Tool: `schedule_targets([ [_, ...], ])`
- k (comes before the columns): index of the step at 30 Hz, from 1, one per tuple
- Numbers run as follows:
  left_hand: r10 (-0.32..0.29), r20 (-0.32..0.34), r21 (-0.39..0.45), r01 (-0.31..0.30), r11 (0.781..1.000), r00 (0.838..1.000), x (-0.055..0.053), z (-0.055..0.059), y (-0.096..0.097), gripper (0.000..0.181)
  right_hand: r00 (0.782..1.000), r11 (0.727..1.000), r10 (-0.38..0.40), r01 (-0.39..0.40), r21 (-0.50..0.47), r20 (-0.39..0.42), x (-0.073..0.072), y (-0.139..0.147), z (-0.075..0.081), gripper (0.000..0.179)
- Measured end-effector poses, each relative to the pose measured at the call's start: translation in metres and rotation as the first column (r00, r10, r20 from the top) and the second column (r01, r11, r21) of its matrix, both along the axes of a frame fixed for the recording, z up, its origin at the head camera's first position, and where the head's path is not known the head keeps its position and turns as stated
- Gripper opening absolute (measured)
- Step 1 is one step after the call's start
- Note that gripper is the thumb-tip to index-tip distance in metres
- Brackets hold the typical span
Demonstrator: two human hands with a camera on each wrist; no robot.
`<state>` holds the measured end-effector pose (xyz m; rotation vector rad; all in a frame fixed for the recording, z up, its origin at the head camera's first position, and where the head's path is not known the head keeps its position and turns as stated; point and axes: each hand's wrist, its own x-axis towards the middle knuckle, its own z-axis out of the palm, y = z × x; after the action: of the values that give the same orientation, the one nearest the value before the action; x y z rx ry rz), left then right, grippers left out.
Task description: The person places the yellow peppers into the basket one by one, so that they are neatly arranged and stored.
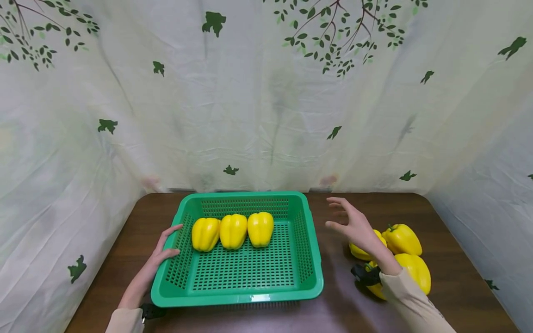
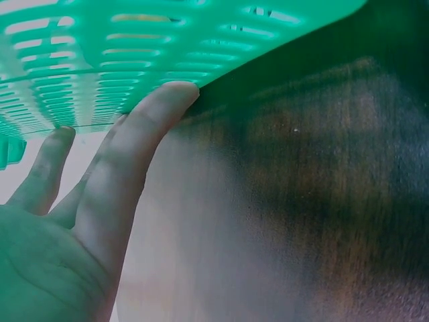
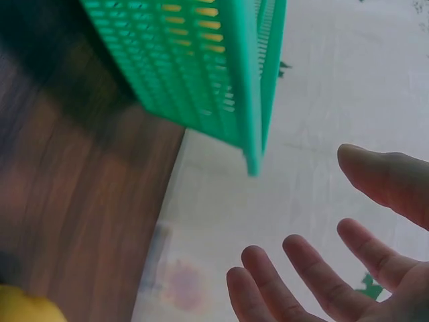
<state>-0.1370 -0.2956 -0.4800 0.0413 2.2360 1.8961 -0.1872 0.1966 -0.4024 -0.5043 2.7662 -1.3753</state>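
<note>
A green plastic basket with slotted walls sits on the brown table, and three yellow bell peppers stand in a row toward its back left. My left hand grips the basket's left rim, thumb and a finger over the edge. In the left wrist view, other fingers lie against the slotted outer wall. My right hand is off the basket's right side with nothing in it, thumb and fingers spread apart. Below and behind it lie several more yellow bell peppers, partly hidden by the wrist and sleeve.
A dark wooden table carries everything. Pale curtains printed with leaves and branches hang behind it and on both sides. Black straps sit at the wrists.
</note>
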Motion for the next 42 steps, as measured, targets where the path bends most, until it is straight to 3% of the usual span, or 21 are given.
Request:
schedule_targets([
  [4,-0.012,-0.027,0.015,0.013,1.0,1.0,0.0,-0.001,0.001,0.058,0.999,0.999,-0.034,0.034,0.025,0.003,0.001,0.012,-0.004,0.057],
  [12,-0.011,-0.021,0.013,0.011,1.0,1.0,0.0,0.0,0.002,0.059,0.993,0.991,-0.112,0.109,0.08,0.034,0.009,0.036,-0.009,0.058],
  [20,-0.034,-0.142,0.065,0.044,0.997,0.989,-0.002,-0.004,0.002,0.057,0.987,0.987,-0.138,0.13,0.094,0.087,0.016,0.058,-0.015,0.061],
  [27,-0.049,-0.154,0.086,0.063,0.994,0.987,-0.001,-0.005,0.001,0.057,0.98,0.968,-0.175,0.152,0.201,0.099,0.022,0.073,-0.014,0.062],
  [30,-0.048,-0.192,0.098,0.068,0.993,0.98,-0.002,-0.007,0.001,0.058,0.977,0.959,-0.182,0.151,0.238,0.111,0.024,0.078,-0.014,0.063],
  [42,-0.026,-0.084,0.007,0.027,1.0,0.996,0.001,-0.003,-0.001,0.055,0.971,0.947,-0.177,0.124,0.296,0.159,0.021,0.082,-0.029,0.066],
])
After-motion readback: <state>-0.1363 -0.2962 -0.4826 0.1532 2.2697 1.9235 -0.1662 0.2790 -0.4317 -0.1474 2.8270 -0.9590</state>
